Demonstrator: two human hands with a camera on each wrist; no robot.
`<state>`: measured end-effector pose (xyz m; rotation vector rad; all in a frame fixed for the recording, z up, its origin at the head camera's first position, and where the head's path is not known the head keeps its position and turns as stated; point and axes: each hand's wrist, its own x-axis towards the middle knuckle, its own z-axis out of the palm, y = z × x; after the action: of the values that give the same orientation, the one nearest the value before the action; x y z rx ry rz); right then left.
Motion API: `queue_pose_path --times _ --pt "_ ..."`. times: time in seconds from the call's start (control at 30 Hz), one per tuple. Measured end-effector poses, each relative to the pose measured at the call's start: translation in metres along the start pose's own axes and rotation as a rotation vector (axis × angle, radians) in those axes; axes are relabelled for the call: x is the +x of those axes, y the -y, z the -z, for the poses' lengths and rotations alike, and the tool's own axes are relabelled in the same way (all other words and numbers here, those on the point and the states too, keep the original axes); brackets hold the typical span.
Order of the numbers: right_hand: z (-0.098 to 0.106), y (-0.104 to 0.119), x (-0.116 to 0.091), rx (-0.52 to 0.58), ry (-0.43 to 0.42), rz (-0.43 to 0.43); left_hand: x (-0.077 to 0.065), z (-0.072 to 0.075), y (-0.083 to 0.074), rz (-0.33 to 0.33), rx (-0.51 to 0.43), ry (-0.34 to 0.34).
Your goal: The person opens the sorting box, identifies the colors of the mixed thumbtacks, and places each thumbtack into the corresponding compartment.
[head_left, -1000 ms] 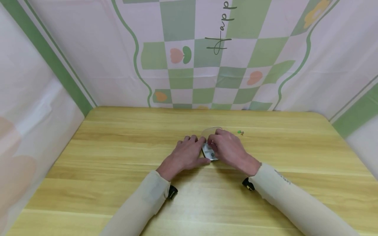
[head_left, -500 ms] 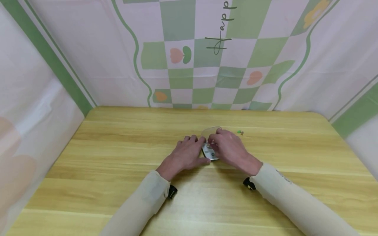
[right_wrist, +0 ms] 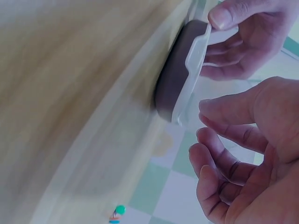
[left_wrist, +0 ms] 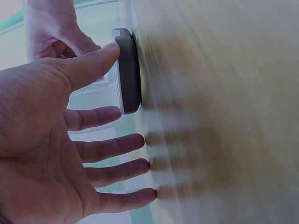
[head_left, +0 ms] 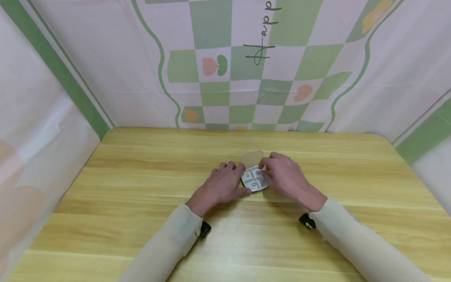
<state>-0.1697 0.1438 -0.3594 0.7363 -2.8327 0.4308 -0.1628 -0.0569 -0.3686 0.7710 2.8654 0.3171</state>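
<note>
The left hand [head_left: 221, 183], fingers spread straight, braces the box [head_left: 253, 179], apparently for steadiness, while the right hand [head_left: 287, 177] hovers loosely curled, nothing visible in its grip.

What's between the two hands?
The open four-compartment case, with its clear lid, lies between the left hand and right hand; head view.

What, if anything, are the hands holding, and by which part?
The left hand holds the small box by its rim. No item shows in the right hand, though its fingers could hide a tiny one.
</note>
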Motion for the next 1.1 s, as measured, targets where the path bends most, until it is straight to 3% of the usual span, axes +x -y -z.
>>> queue_pose_path --times 0.67,1.1 --pt "0.017 -0.04 0.002 -0.026 -0.002 -0.116 -0.001 0.0 -0.001 -0.002 -0.002 -0.006" --pt "0.024 -0.071 0.0 -0.012 0.115 -0.204 -0.001 -0.001 -0.001 0.002 -0.002 -0.004"
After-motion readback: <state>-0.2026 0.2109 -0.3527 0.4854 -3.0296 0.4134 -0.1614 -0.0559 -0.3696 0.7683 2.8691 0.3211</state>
